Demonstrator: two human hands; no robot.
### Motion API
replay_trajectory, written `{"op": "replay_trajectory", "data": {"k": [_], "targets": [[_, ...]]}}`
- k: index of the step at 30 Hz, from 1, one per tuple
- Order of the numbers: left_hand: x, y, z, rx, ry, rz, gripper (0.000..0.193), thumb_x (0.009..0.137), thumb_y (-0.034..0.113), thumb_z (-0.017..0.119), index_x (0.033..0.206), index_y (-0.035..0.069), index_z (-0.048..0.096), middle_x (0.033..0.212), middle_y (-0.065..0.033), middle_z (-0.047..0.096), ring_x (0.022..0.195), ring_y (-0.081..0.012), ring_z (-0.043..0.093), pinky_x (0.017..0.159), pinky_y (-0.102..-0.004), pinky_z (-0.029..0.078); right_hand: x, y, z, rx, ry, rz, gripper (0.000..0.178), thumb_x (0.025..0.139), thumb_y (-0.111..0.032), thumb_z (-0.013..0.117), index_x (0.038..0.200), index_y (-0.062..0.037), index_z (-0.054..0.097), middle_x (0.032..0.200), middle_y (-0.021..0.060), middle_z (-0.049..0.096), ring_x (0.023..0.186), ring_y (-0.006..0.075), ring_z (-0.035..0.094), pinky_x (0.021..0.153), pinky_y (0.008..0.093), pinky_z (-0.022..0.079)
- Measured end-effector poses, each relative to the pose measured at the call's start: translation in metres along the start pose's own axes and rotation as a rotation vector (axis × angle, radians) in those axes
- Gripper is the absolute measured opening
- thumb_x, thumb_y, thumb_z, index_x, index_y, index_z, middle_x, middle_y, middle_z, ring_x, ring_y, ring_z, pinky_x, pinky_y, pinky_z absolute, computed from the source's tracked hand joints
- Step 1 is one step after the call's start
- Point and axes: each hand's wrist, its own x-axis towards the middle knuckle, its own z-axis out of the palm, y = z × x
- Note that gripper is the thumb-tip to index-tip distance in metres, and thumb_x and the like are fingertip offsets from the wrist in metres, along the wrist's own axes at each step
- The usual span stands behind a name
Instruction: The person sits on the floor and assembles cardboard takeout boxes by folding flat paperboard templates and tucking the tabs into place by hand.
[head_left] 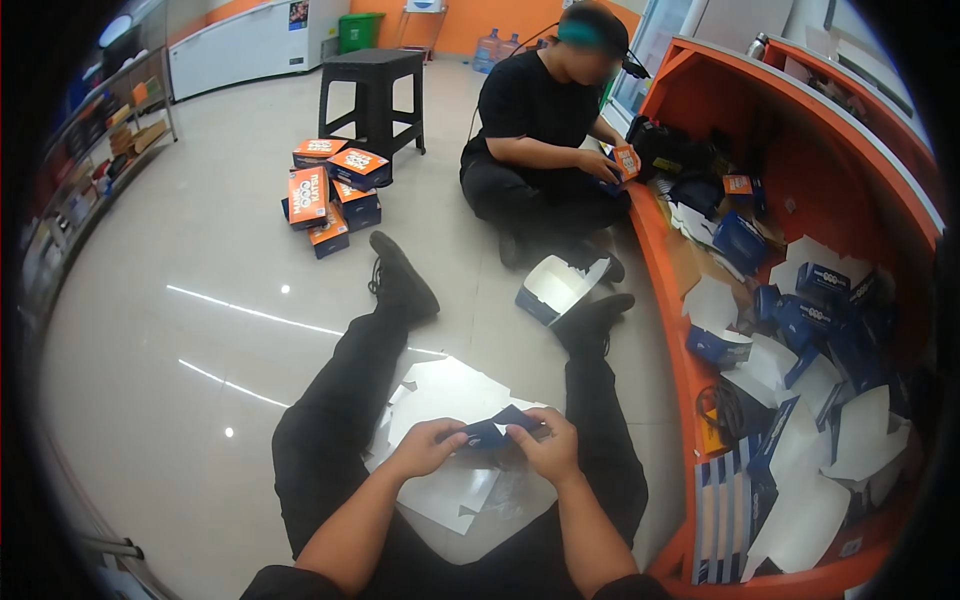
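Observation:
Between my legs, both hands grip a dark blue cardboard box piece [487, 432] with a white inner side, partly folded. My left hand [428, 447] pinches its left end, and my right hand [547, 443] holds the right end with the thumb at a white flap. Under them, flat white box blanks [440, 400] lie in a loose stack on the tiled floor. An open box [560, 288], white inside and blue outside, stands near my right shoe.
Closed orange-and-blue boxes [308, 197] are piled by a black stool [372, 90]. A co-worker [545, 130] sits cross-legged ahead, holding an orange-topped box [626, 163]. At right, an orange shelf unit [672, 300] holds many unfolded and part-folded boxes [800, 480].

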Motion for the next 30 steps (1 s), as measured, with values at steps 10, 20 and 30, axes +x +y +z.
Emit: {"op": "replay_trajectory", "data": {"k": [10,20,30], "targets": [[0.004,-0.022,0.022,-0.189,0.008,-0.122,0.030,0.098,0.021,0.061,0.121,0.002,0.065,0.107,-0.0087,0.070,0.096,-0.0158,0.063,0.088,-0.0297,0.050,-0.008,0.001,0.009,-0.108,0.050,-0.324,0.026,0.077,-0.015,0.082,0.098,-0.0040,0.072,0.086,0.0101,0.070,0.082,0.0278,0.064,0.086,0.0369,0.046],[0.006,-0.006,0.020,-0.131,0.038,-0.043,0.027,0.096,0.013,0.063,0.121,0.004,0.062,0.106,-0.0036,0.066,0.095,-0.0112,0.060,0.085,-0.0274,0.049,0.001,-0.008,0.012,-0.270,0.060,-0.315,0.021,0.076,-0.011,0.081,0.094,-0.0039,0.072,0.085,0.0103,0.070,0.079,0.0281,0.064,0.078,0.0368,0.049],[-0.005,-0.006,0.024,0.067,0.028,0.056,0.034,0.097,0.002,0.055,0.130,0.006,0.055,0.110,-0.0110,0.064,0.102,-0.0219,0.062,0.091,-0.0319,0.049,-0.007,-0.006,0.017,-0.320,-0.187,-0.388,0.011,0.079,-0.016,0.079,0.090,-0.0114,0.077,0.088,0.0059,0.071,0.087,0.0254,0.065,0.097,0.0406,0.042]]}}
